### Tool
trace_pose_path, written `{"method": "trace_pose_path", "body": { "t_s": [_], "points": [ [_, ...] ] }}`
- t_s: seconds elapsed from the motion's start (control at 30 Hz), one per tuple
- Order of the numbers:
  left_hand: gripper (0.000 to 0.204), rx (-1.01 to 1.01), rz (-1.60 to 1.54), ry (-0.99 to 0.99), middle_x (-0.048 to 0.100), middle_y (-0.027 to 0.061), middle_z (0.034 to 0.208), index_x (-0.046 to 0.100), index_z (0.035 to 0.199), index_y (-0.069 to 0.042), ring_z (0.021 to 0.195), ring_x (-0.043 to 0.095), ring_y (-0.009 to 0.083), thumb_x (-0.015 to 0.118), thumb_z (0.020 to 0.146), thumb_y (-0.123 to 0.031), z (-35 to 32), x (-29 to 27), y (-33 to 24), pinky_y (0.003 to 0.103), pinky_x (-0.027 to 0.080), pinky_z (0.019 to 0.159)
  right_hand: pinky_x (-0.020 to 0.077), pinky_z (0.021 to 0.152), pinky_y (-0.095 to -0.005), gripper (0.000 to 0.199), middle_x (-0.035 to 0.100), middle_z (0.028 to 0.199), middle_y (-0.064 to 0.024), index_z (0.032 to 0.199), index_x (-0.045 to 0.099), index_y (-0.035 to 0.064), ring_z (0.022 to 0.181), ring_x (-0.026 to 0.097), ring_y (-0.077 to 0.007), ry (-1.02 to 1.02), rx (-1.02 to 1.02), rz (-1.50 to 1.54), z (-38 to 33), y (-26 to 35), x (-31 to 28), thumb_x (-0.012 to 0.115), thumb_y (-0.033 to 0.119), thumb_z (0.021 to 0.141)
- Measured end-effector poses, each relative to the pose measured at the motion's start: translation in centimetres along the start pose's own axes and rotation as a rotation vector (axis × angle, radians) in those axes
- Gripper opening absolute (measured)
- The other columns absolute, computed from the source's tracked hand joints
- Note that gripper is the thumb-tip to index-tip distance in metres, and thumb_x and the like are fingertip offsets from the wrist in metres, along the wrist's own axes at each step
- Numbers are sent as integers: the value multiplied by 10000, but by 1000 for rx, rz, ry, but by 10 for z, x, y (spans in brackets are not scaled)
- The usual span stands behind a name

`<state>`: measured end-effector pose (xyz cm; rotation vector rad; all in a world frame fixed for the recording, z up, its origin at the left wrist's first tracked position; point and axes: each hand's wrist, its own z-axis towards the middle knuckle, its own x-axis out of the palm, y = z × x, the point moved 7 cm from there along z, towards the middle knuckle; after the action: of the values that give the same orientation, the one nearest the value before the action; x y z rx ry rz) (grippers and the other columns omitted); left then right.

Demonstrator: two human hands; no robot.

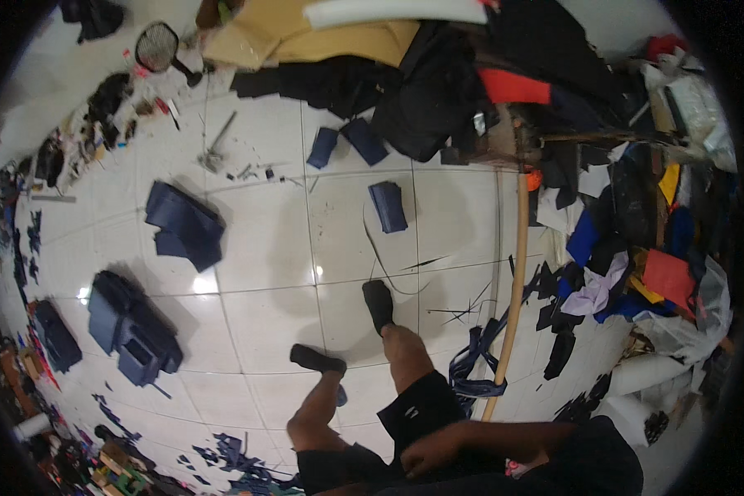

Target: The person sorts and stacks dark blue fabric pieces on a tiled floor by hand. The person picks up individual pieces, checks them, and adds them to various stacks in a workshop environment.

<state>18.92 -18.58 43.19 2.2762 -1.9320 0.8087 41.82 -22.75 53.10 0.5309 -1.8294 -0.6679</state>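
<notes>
My right hand [428,450] is in front of my dark shorts at the lower edge, its forearm coming in from the right. Its fingers are curled in; whatever they may hold is hidden. My left hand does not show. On the tiled floor beyond my feet lies a small folded navy bundle [388,207]. Two more small navy bundles [364,141] lie farther off beside a black cloth heap. To the left are a fanned stack of navy pieces [184,225] and a bulkier navy stack [134,327]. My dark-shod feet [378,304] are apart on the tiles.
A long wooden pole [517,273] runs along the right, with navy strips [474,364] tangled by its lower end. Beyond it are piles of coloured scraps [620,273]. A hammer-like tool [215,147] and a racket [159,48] lie far left. Scraps [231,453] litter the near left floor.
</notes>
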Motion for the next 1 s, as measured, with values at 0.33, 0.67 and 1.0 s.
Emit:
{"method": "trace_pose_path", "body": {
  "t_s": [0.33,0.67,1.0],
  "points": [
    [630,650,-94,-650,574,192,1242,507,1316,57,1145,562,268,675,917,-401,342,-318,-218,372,469,980,390,1044,-425,761,537,1283,-136,1407,452,26,1216,501,-246,-1799,-146,437,-194,-223,-546,463,650,972],
    [1201,708,-321,-474,330,384,1487,87,1512,156,1356,436,431,743,809,-564,489,-374,-365,430,403,1098,261,1179,-522,1127,315,1554,-248,1550,229,-5,1456,300,-356,-1509,-244,322,-178,-273,-648,542,801,826],
    [1011,711,-396,-626,538,331,1277,287,1410,196,1122,626,343,768,773,-424,506,-386,-363,370,541,918,501,1005,-431,866,554,1353,-198,1447,419,-5,1205,589,-298,-1501,-497,636,-141,-237,-631,667,588,867]
  ]
}}
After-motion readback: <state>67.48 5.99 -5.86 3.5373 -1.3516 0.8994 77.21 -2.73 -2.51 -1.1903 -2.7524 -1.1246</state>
